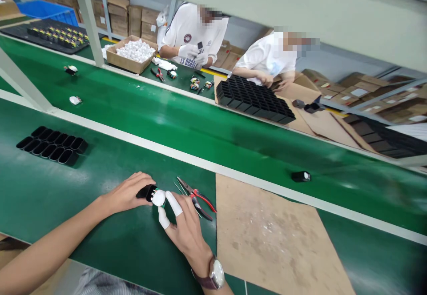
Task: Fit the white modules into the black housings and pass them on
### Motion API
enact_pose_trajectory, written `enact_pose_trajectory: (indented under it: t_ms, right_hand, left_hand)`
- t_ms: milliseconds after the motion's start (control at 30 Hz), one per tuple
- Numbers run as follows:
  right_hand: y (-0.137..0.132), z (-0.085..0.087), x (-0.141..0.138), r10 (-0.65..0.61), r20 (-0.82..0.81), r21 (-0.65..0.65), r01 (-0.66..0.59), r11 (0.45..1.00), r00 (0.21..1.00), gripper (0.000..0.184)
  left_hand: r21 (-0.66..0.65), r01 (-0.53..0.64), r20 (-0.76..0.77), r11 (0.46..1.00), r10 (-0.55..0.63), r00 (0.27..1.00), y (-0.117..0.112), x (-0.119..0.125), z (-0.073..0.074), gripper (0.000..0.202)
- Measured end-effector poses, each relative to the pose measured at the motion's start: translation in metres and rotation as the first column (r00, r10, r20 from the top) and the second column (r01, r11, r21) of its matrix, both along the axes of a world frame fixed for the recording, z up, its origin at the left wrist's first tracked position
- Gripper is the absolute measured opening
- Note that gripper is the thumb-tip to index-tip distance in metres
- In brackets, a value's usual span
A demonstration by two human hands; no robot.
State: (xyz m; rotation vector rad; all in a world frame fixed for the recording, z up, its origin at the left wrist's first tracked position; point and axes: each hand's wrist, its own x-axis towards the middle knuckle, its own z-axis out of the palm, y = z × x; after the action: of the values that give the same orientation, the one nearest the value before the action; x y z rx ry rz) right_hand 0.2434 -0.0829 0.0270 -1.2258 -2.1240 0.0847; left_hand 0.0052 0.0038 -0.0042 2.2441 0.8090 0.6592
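Observation:
My left hand (128, 193) grips a black plastic housing (144, 192) by its sides, the open end turned to the right. At that opening sits a small circuit board assembly (159, 198) with a round white top and a green edge. My right hand (182, 224), white finger cots on thumb and forefinger, pinches this assembly. Whether part of it lies inside the housing I cannot tell. Just right of my fingers, red-handled pliers (196, 198) rest on the green table, beside thin metal tweezers (180, 189).
Black empty housings (51, 146) stand in two rows at left. A brown cardboard sheet (267, 233) lies at right. Beyond a pale rail, the green belt (187, 130) carries a black unit (301, 177) and white-topped assemblies (75, 100). Two people work across it, near a black housing block (253, 99).

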Motion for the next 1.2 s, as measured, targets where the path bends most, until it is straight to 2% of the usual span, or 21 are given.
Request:
enact_pose_trajectory:
  t_ms: [133,400,600,800,967,1100,1200]
  right_hand:
    - [-0.001,0.007,-0.003,-0.013,0.081,0.010,0.012,1.000,0.997,0.071]
    - [0.002,0.020,-0.006,-0.025,0.154,-0.026,0.029,0.999,0.988,0.061]
    - [0.006,0.022,-0.007,0.008,0.181,-0.074,0.006,0.997,0.983,0.061]
    - [0.010,0.022,-0.009,0.018,0.257,-0.054,-0.004,0.999,0.966,0.061]
    - [0.013,0.015,-0.004,0.062,0.158,-0.081,-0.049,0.996,0.985,0.044]
    - [0.011,0.006,0.001,0.091,0.085,-0.037,-0.088,0.995,0.992,0.022]
    - [0.011,0.001,-0.001,0.083,0.076,-0.085,-0.076,0.993,0.994,0.011]
  left_hand:
    - [0.054,0.008,-0.022,0.999,-0.007,1.000,-0.001,0.000,-0.001,0.047]
    - [0.069,0.002,-0.048,0.998,0.001,0.999,-0.002,0.000,-0.002,0.048]
    - [0.110,-0.008,-0.051,0.994,0.014,0.999,-0.003,0.001,0.000,0.048]
    - [0.115,0.001,-0.064,0.993,0.006,0.998,-0.005,0.002,0.001,0.052]
    - [0.017,0.016,-0.007,1.000,-0.016,1.000,-0.006,0.004,0.001,0.048]
    - [-0.076,0.044,0.029,0.996,-0.041,0.999,-0.007,0.005,0.002,0.045]
    - [-0.104,0.054,0.024,0.993,-0.051,0.998,-0.007,0.006,0.001,0.044]
